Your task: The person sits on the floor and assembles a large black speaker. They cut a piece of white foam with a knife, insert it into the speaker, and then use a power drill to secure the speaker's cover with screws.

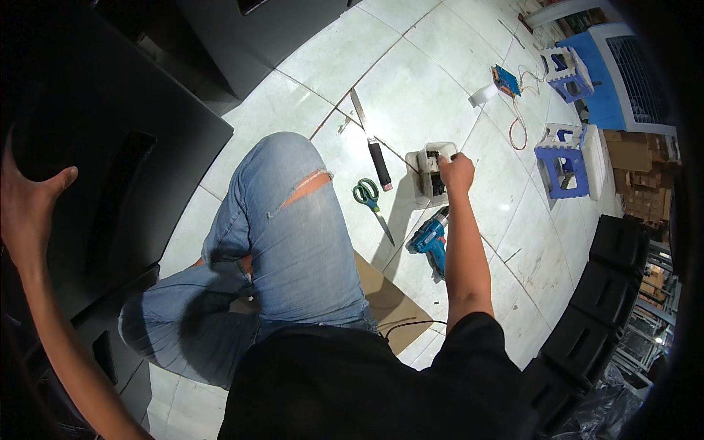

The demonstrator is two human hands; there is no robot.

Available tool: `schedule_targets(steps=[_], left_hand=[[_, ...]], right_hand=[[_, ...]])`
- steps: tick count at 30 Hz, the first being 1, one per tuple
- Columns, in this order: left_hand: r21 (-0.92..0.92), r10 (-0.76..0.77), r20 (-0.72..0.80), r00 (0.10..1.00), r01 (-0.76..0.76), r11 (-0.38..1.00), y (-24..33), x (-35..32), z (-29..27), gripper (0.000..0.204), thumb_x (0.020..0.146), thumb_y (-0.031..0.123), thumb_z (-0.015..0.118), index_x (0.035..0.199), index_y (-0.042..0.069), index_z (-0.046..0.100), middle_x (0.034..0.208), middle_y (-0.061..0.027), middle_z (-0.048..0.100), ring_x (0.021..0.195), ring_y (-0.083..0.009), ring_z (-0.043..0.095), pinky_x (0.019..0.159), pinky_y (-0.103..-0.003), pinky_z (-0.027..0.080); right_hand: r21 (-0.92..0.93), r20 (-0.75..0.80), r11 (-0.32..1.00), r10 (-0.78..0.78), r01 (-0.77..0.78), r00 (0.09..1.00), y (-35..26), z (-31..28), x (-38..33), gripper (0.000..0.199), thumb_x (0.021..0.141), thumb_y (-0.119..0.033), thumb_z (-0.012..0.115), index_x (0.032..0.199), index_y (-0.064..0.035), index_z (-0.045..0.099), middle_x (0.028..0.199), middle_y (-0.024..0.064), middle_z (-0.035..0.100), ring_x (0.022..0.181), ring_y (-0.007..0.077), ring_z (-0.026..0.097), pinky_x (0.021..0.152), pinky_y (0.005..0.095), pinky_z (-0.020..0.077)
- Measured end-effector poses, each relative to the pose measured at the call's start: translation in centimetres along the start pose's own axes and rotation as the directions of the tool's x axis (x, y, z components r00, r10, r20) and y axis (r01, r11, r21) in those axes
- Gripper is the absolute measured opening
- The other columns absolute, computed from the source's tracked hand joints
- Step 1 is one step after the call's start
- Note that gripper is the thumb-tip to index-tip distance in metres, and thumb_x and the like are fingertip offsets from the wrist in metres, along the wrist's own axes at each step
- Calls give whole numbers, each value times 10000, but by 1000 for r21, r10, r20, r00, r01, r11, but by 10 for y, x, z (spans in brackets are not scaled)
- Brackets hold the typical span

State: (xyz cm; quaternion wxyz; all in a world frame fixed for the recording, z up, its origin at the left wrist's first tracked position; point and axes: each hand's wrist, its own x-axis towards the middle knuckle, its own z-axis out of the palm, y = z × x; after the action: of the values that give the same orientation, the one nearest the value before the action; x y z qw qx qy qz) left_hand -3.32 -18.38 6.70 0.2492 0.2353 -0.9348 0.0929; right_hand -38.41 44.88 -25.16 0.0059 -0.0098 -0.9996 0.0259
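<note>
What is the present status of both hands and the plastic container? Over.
Right hand at plastic container, grip unclear. Left hand open, by large black cabinet. Container holds dark items. Blue drill close by, not blocking.

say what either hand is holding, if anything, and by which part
Cannot be told. The right hand is at the translucent rectangular plastic container, its grip unclear; the left hand, at the large black box, is partly cut off.
</note>
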Motion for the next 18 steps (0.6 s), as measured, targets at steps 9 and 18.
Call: schedule_targets(steps=[9,18], left_hand=[[227,-126,33,991,115,967,9,4,-17,1210,584,427,931,1580,139,307,1539,-255,397,1391,-406,470,1113,-584,441],[438,-117,21,993,96,894,16,8,-29,1204,522,450,947,1546,141,395,1467,-195,517,1271,-371,598,1042,-555,510]], right_hand=[[-64,466,998,51,-24,883,-23,48,59,322,810,-142,636,1064,28,736,1120,259,719,1090,382,698,908,461,565],[-178,538,966,256,-189,803,-32,51,69,339,857,-231,707,1124,-25,736,1100,159,753,1046,285,726,896,410,562]])
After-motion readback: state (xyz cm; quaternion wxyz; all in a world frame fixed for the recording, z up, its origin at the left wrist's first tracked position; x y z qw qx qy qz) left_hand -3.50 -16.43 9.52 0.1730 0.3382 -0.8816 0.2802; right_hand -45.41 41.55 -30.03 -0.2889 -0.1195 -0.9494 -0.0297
